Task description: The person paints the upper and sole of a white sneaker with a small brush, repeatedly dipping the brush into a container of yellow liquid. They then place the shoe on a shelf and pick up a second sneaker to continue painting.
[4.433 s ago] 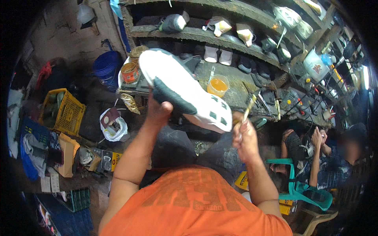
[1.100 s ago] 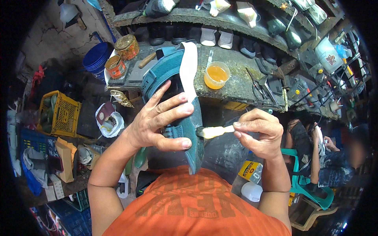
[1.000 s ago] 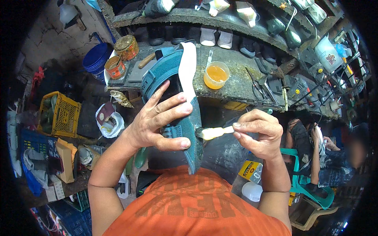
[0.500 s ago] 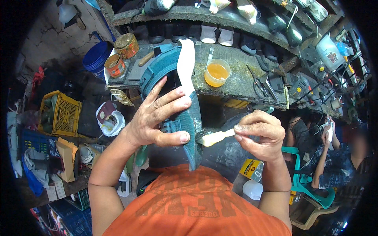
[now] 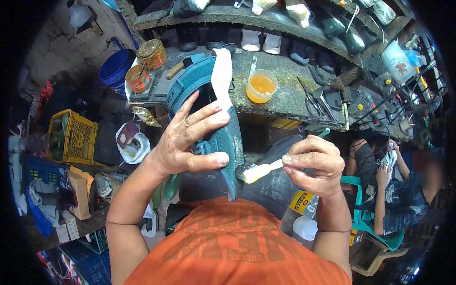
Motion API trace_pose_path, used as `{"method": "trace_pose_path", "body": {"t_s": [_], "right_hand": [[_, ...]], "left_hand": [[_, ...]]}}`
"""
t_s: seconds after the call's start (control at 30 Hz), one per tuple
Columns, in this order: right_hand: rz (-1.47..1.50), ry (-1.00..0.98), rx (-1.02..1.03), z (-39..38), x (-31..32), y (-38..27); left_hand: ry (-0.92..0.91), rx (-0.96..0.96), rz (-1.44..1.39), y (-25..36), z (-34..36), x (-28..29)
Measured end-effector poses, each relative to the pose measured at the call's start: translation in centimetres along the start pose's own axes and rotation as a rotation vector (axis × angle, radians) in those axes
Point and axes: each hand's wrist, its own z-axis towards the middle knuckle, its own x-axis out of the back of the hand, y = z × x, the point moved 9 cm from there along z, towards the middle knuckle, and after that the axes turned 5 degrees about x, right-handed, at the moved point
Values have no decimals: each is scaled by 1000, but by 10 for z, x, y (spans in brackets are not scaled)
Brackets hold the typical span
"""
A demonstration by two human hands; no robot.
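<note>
A teal shoe upper [image 5: 233, 130] with a white section at its far end stands on edge before me. My left hand [image 5: 190, 142] grips it, with the thumb on the near side and the fingers spread across the opening. In my right hand [image 5: 313, 164] the pale handle of a small brush [image 5: 260, 172] is pinched between thumb and fingers. Its dark bristles touch the shoe's outer edge near the lower end. Beyond, on the workbench [image 5: 199, 99], sits a clear plastic tub [image 5: 262, 88] of amber liquid, a light-handled tool leaning at its rim.
Rusty cans [image 5: 152, 54] stand at the bench's left; pliers and other hand tools [image 5: 313, 102] lie at its right. Shoes fill the shelf [image 5: 237, 21] behind. A yellow crate [image 5: 73, 137] is at left. A co-worker [image 5: 403, 190] sits at right, handling a white shoe.
The brush has shifted slightly down along the shoe's edge. The shoe's lower end has risen a little away from me. The co-worker's hands and white shoe have moved lower.
</note>
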Motion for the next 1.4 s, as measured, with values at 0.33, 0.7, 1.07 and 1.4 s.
{"method": "trace_pose_path", "body": {"t_s": [0.33, 0.7, 1.07, 1.4], "right_hand": [[23, -41, 24, -3, -3, -5], [559, 327, -33, -10, -36, 39], [284, 104, -74, -4, 2, 20], [153, 33, -35, 8, -1, 5]], "left_hand": [[40, 18, -33, -4, -1, -3], [172, 15, -155, 2, 2, -20], [149, 27, -115, 0, -2, -3], [88, 40, -91, 4, 0, -2]]}}
